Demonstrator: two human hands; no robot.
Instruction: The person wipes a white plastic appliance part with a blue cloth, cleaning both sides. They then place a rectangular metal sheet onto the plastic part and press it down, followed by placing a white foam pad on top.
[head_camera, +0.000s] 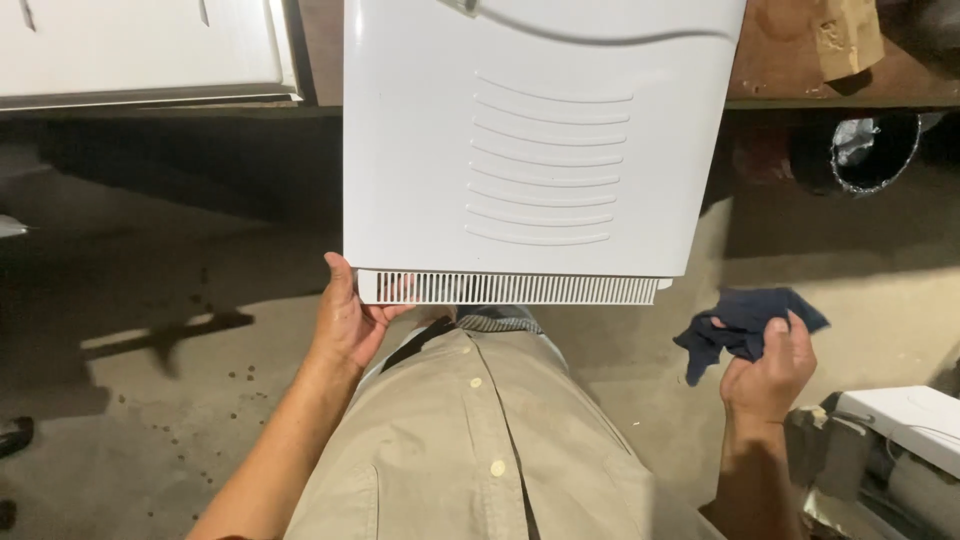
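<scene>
Looking down my own front, I see my buttoned khaki shirt (470, 440) filling the bottom middle of the view, both forearms reaching forward on either side of it.

My left hand (345, 320) grips the lower left corner of a large white appliance panel (420, 150), thumb up along its edge and fingers curled under by the grille. My right hand (768, 375) is off to the right, well apart from the panel, closed around a crumpled dark blue rag (745, 325) that spills out above my knuckles.

The panel stands upright just in front of me. Along its bottom runs a slotted vent grille (510, 288), and above that several curved raised ribs cross its face. Its surface looks clean white under the light.

I judge this as a wiping job paused midway: one hand steadies the panel while the rag waits. The next move calls for bringing the rag across to the panel face or grille while the left hand holds firm.

Farther off lies a bare concrete floor (150, 400) with dark speckles. At far right sits a round foil-lined duct opening (872, 150); at far left, another white cabinet (140, 50).
</scene>
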